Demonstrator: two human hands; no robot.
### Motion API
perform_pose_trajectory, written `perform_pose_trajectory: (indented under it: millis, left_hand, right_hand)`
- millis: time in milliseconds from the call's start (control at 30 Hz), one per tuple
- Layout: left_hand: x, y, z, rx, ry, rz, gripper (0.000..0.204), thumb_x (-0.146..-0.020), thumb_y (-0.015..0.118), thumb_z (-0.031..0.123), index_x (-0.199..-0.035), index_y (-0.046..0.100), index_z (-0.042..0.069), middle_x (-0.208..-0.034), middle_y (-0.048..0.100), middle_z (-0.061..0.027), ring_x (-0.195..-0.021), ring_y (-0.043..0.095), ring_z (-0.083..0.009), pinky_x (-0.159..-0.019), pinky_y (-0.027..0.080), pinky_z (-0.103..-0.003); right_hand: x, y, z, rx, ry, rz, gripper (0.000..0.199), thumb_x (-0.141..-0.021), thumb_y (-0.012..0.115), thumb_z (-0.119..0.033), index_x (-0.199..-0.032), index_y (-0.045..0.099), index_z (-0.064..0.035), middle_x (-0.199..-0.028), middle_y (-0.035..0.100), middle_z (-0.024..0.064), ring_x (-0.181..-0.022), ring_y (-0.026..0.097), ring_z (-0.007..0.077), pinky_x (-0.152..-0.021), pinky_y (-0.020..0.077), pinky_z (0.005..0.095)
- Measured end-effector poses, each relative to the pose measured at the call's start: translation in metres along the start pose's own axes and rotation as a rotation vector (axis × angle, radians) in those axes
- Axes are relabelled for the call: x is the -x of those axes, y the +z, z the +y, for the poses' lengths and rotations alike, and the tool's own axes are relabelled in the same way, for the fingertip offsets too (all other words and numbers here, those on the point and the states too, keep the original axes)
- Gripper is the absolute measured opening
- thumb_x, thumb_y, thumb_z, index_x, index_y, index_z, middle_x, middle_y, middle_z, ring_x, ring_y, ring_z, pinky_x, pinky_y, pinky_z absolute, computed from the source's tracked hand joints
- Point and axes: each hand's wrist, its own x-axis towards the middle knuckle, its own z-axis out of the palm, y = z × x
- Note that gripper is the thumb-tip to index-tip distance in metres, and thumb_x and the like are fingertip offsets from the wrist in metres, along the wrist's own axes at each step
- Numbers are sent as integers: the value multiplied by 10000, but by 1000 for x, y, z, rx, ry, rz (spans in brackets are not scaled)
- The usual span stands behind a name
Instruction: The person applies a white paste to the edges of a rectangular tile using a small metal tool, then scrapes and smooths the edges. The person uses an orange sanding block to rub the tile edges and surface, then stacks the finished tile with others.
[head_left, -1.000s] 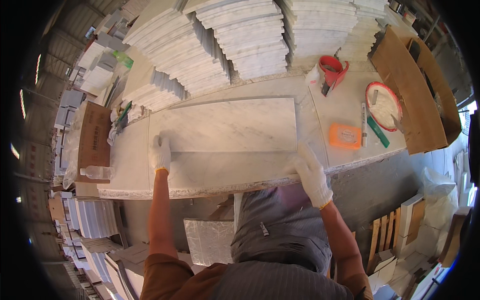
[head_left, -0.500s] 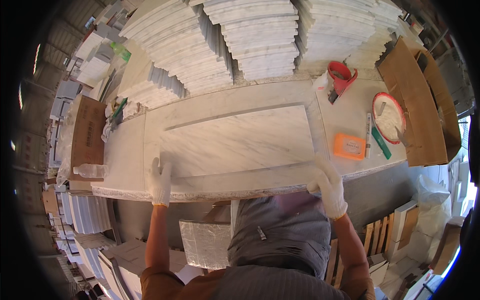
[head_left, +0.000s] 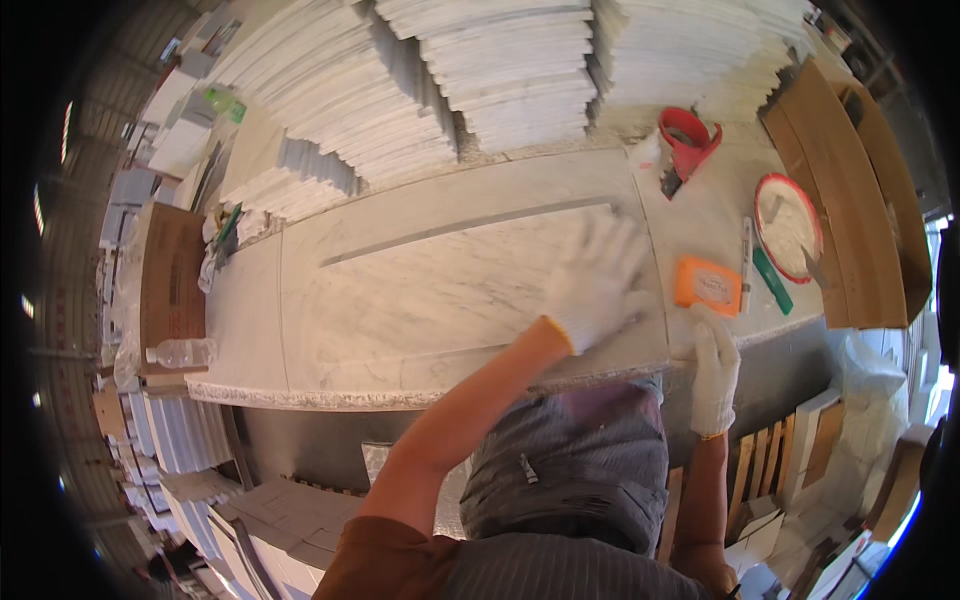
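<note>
A long white marble tile (head_left: 440, 280) with grey veins lies flat on the workbench. My left hand (head_left: 598, 285), in a white glove, reaches across to the tile's right end. Its fingers are spread over the surface, somewhat blurred, and hold nothing. My right hand (head_left: 715, 375), also gloved, is at the bench's front edge with its fingers stretched toward an orange box (head_left: 709, 287). The fingertips are at the box's lower edge; whether they touch it is unclear. Beside the box lie a white marker (head_left: 746, 265) and a green tool (head_left: 772, 282).
Tall stacks of marble tiles (head_left: 505, 75) line the back. On the right are a red-rimmed bowl of white paste (head_left: 787, 228), a red tape roll (head_left: 690, 140) and an open cardboard box (head_left: 850, 200). Leftward stand a brown carton (head_left: 172, 265) and a clear bottle (head_left: 182, 353).
My left hand has left the tile's lower left corner and crossed to its right end. My right hand has moved from the tile's right end to beside the orange box.
</note>
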Motion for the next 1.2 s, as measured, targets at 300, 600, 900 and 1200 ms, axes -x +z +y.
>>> perform_pose_trajectory:
  millis: [300, 600, 900, 1200]
  left_hand:
    - [43, -33, -51, -127, -174, -97, 809, -982, 494, 593, -1588, 331, 83, -1641, 332, -178, -1547, 239, -369, -1269, 122, -510]
    - [258, -119, -182, -408, -985, -13, 803, -1042, 300, 635, -1628, 253, 87, -1669, 267, -196, -1559, 199, -383, -1276, 92, -501]
    - [176, -89, -69, -254, -646, -16, 784, -995, 461, 610, -1566, 376, 79, -1653, 302, -180, -1549, 228, -370, -1261, 140, -541]
    - [106, -49, -13, 78, -161, -22, 766, -928, 606, 546, -1500, 456, 58, -1592, 384, -226, -1530, 271, -381, -1263, 162, -540]
  right_hand:
    - [-10, 13, 6, 287, -196, -64, 326, -1050, 501, -142, -1265, 650, 51, -799, 693, 60, -722, 681, 141, -714, 553, 304]
    - [-4, 39, 4, 200, -325, -57, 262, -1029, 509, -71, -1193, 684, 36, -872, 728, 91, -756, 682, 151, -722, 542, 299]
    - [-9, 53, 35, 226, -382, 48, 296, -1058, 502, -114, -1254, 667, 33, -984, 739, 108, -720, 642, 110, -689, 540, 264]
    - [-8, 56, 41, 200, -392, 59, 264, -1029, 529, -74, -1204, 668, 66, -996, 724, 133, -746, 672, 151, -681, 564, 286]
